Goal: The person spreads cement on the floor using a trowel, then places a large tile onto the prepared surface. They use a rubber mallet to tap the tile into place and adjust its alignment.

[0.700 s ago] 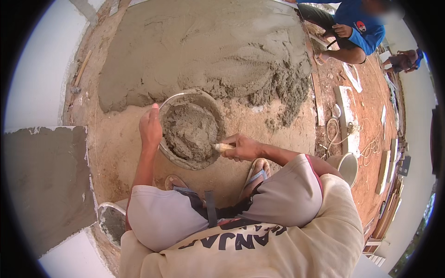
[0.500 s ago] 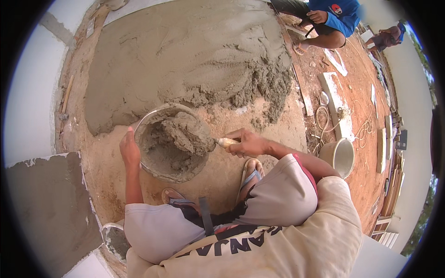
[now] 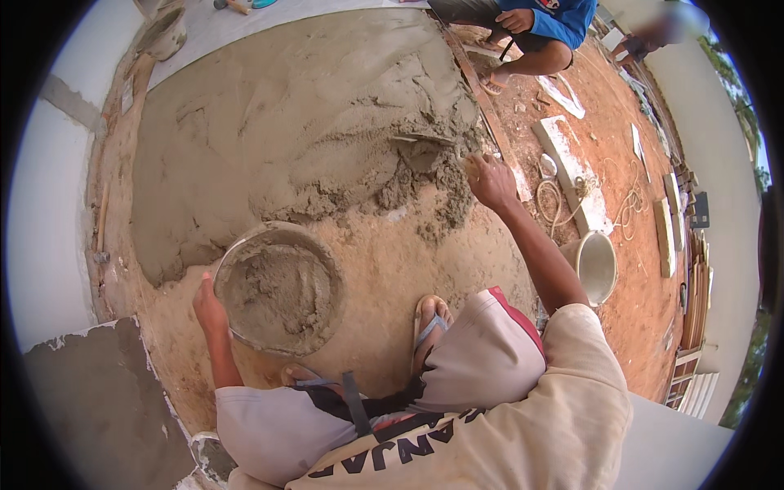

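Observation:
My left hand [image 3: 211, 304] grips the left side of a round bucket's rim [image 3: 327, 253], with wet grey mortar [image 3: 276, 290] inside. My right arm reaches forward, and my right hand [image 3: 492, 180] is closed on the handle of a trowel [image 3: 420, 140], whose blade lies at the rough right-hand part of a spread mortar bed [image 3: 286, 106]. Clumps of mortar are around the blade. The bed's left and far parts look smoother. My sandalled feet are just beside the bucket.
A co-worker [image 3: 543, 53] squats at the far right; another person [image 3: 641, 45] is behind. Right: a pail [image 3: 596, 269], white block [image 3: 551, 143], rope [image 3: 629, 196] and boards [image 3: 698, 294]. Left: a wall [image 3: 61, 188], long-handled tool [image 3: 102, 233], another bucket [image 3: 163, 37].
My right hand has swung from the bucket forward and right, carrying the trowel and its load to the mortar bed. My left hand and the bucket appear lower in view as the camera shifted.

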Demonstrator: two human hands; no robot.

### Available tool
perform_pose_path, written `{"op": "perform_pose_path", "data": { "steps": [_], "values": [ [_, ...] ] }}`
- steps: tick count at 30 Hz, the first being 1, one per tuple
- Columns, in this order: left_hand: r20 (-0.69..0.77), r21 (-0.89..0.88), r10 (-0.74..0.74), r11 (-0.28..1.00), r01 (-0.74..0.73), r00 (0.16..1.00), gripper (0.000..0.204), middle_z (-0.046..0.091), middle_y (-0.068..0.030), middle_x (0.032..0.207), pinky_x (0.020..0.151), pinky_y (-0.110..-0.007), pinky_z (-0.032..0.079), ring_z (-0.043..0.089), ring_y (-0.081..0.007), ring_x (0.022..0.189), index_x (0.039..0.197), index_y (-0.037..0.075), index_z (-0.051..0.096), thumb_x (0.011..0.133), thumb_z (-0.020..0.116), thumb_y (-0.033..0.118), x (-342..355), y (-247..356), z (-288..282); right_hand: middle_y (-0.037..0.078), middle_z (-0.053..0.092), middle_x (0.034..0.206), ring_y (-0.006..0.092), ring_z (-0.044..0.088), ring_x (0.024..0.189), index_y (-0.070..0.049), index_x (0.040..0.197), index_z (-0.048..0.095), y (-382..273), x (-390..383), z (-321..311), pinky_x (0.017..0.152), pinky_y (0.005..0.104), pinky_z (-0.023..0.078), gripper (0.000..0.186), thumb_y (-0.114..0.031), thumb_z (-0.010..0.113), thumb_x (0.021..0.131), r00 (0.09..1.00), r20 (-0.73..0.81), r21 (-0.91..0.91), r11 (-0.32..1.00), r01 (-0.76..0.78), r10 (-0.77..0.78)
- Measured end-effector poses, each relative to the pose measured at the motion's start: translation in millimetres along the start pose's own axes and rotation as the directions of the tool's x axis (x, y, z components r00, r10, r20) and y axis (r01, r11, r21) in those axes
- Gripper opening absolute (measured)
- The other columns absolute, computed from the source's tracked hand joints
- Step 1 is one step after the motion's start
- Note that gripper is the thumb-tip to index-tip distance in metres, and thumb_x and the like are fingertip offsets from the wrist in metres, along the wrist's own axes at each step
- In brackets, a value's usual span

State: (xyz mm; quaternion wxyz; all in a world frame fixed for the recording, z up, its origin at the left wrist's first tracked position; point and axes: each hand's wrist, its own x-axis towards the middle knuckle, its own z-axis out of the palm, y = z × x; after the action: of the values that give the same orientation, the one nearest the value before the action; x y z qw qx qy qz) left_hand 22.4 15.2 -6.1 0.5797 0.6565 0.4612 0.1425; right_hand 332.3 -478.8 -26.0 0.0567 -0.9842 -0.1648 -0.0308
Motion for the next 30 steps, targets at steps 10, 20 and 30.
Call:
{"op": "perform_pose_path", "data": {
  "steps": [10, 20, 30],
  "values": [
    [-0.024, 0.029, -0.016, 0.999, 0.016, 1.0, 0.052, 0.066, -0.014, 0.116, 0.094, -0.033, 0.045, 0.061, -0.0223, 0.103, 0.121, -0.008, 0.063, 0.104, 0.048, 0.038, -3.8, 0.1, 0.2, 0.031, 0.067, 0.098, 0.0459, 0.065, 0.095, -0.004, 0.125, 0.053, 3.4, 8.3, -9.3, 0.085, 0.0528, 0.05, 0.048, -0.038, 0.057, 0.092, 0.959, 0.262, 0.25, 0.952, -0.179, 0.111],
    [-0.021, -0.009, -0.047, 0.999, 0.047, 0.999, 0.052, 0.066, -0.0146, 0.114, 0.091, -0.034, 0.047, 0.062, -0.0228, 0.1, 0.12, -0.009, 0.062, 0.104, 0.047, 0.038, -5.4, 3.6, 0.8, 0.027, 0.07, 0.094, 0.0434, 0.069, 0.088, -0.005, 0.13, 0.048, 44.7, 15.3, 25.4, 0.077, 0.0536, 0.054, 0.049, -0.042, 0.049, 0.098, 0.954, 0.267, -0.03, 0.991, -0.133, 0.136],
    [-0.038, 0.005, -0.025, 1.0, 0.025, 0.999, 0.052, 0.067, -0.0139, 0.11, 0.089, -0.035, 0.047, 0.062, -0.0218, 0.098, 0.117, -0.01, 0.063, 0.103, 0.048, 0.037, -0.2, -2.9, 2.4, 0.034, 0.065, 0.102, 0.0476, 0.064, 0.099, 0.006, 0.116, 0.054, 26.4, 23.7, 18.9, 0.084, 0.0537, 0.048, 0.058, -0.049, 0.047, 0.1, 0.929, 0.316, 0.251, 0.927, -0.279, 0.194]
  ]
}}
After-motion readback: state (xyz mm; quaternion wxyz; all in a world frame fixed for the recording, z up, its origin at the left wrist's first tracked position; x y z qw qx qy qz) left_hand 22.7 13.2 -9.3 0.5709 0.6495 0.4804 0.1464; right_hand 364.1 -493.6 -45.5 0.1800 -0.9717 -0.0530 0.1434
